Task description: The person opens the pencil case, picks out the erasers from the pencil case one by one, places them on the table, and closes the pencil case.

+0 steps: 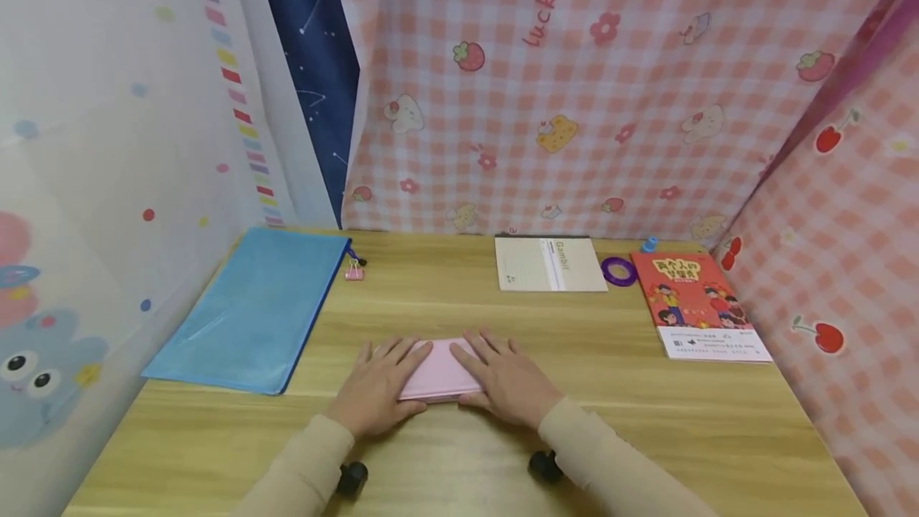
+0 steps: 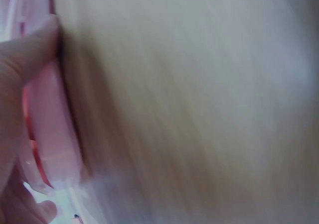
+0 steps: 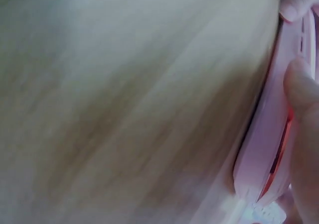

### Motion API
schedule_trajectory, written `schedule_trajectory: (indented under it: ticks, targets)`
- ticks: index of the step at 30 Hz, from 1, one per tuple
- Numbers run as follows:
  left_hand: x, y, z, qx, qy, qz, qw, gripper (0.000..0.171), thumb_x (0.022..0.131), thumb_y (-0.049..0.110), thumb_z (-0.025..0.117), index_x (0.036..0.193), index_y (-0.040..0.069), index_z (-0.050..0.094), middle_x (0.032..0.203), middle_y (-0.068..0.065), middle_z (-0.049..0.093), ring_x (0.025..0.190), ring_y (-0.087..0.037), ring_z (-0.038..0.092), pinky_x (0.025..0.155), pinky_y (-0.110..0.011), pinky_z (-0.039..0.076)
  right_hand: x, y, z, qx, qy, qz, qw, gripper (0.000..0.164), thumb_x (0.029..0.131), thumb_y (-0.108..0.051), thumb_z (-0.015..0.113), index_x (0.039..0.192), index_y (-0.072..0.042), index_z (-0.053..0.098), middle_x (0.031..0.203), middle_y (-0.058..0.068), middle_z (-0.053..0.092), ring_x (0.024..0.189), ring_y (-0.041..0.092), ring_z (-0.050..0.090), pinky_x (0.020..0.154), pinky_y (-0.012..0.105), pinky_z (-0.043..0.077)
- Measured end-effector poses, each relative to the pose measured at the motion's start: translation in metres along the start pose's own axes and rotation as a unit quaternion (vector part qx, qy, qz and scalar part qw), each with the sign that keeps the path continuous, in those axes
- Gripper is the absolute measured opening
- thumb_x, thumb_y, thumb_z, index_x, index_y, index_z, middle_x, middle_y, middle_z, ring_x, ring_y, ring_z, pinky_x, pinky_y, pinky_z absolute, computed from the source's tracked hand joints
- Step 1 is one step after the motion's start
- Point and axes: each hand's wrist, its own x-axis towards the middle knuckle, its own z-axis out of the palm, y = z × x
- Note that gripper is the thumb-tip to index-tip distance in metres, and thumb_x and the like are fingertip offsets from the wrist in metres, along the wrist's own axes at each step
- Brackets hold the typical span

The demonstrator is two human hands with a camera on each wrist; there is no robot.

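Note:
A flat pink plastic case (image 1: 441,369) lies on the wooden table in front of the person. The left hand (image 1: 376,385) holds its left side, fingers along the top and thumb at the near edge. On the opposite side, the right hand (image 1: 513,381) holds it in the same way. In the left wrist view, the thumb presses the side wall of the case (image 2: 57,119), where a red strip shows in the seam. The right wrist view shows both thumbs against the case (image 3: 259,154), which looks shut. Its contents are hidden.
A blue folder (image 1: 251,309) lies at the left, with a pink binder clip (image 1: 355,270) beside its far corner. At the back right are a notebook (image 1: 531,266), a purple ring (image 1: 619,271), a small blue object (image 1: 649,245) and a red book (image 1: 692,294). Patterned cloths hang around the table.

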Motion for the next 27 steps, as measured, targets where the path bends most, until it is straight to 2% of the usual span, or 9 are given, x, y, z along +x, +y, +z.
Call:
schedule_trajectory:
  ticks: [3,6,9,12,18,23,27]
  targets:
    - [-0.004,-0.002,0.000,-0.028,0.009,-0.031,0.9991,0.088,0.075,0.055,0.075,0.147,0.019,0.039,0.149,-0.012,0.039,0.136,-0.035,0.034,0.108,-0.065,0.022,-0.001,0.004,-0.001,0.037,-0.002,-0.003,0.999,0.076,0.092,-0.062,0.047,0.153,-0.023,0.026,0.157,0.009,0.024,0.143,0.032,0.023,0.105,0.062,0.031]
    - [-0.012,-0.007,0.000,-0.054,0.027,-0.068,0.9959,0.092,0.073,0.059,0.075,0.146,0.015,0.041,0.149,-0.017,0.037,0.136,-0.037,0.033,0.108,-0.064,0.024,-0.007,0.010,-0.002,0.073,0.004,-0.013,0.997,0.074,0.091,-0.060,0.051,0.151,-0.022,0.031,0.156,0.008,0.027,0.142,0.029,0.024,0.110,0.055,0.028]
    - [-0.021,-0.014,-0.001,-0.072,0.046,-0.087,0.9925,0.096,0.071,0.060,0.076,0.146,0.011,0.040,0.147,-0.018,0.039,0.135,-0.035,0.035,0.106,-0.065,0.027,-0.014,0.016,-0.006,0.092,0.019,-0.019,0.995,0.070,0.090,-0.057,0.056,0.148,-0.020,0.040,0.153,0.007,0.034,0.140,0.027,0.031,0.112,0.047,0.030]
    - [-0.026,-0.021,-0.002,-0.098,0.047,-0.094,0.9896,0.097,0.073,0.056,0.077,0.147,0.008,0.038,0.145,-0.017,0.043,0.134,-0.036,0.037,0.104,-0.067,0.026,-0.020,0.022,-0.013,0.107,0.045,-0.026,0.993,0.063,0.088,-0.053,0.061,0.140,-0.019,0.051,0.147,0.005,0.044,0.134,0.023,0.040,0.109,0.043,0.035]
    - [-0.031,-0.023,-0.005,-0.130,0.026,-0.115,0.9844,0.098,0.075,0.053,0.077,0.148,0.005,0.033,0.143,-0.017,0.046,0.135,-0.039,0.035,0.106,-0.067,0.023,-0.027,0.028,-0.020,0.111,0.108,-0.044,0.987,0.042,0.089,-0.043,0.066,0.123,-0.018,0.066,0.130,0.000,0.060,0.120,0.017,0.055,0.101,0.036,0.045]
    - [-0.032,-0.025,-0.005,-0.133,0.041,-0.119,0.9831,0.101,0.073,0.054,0.078,0.148,0.004,0.032,0.143,-0.021,0.044,0.134,-0.040,0.037,0.107,-0.067,0.022,-0.028,0.032,-0.026,0.100,0.169,-0.061,0.979,0.027,0.089,-0.032,0.068,0.112,-0.017,0.071,0.115,-0.002,0.067,0.106,0.014,0.063,0.091,0.032,0.052]
    - [-0.033,-0.026,-0.001,-0.145,0.046,-0.125,0.9806,0.102,0.073,0.055,0.078,0.148,0.005,0.032,0.146,-0.019,0.041,0.133,-0.039,0.038,0.108,-0.066,0.021,-0.026,0.036,-0.029,0.108,0.207,-0.070,0.970,0.024,0.087,-0.021,0.072,0.111,-0.015,0.071,0.109,-0.002,0.070,0.097,0.012,0.066,0.085,0.028,0.054]
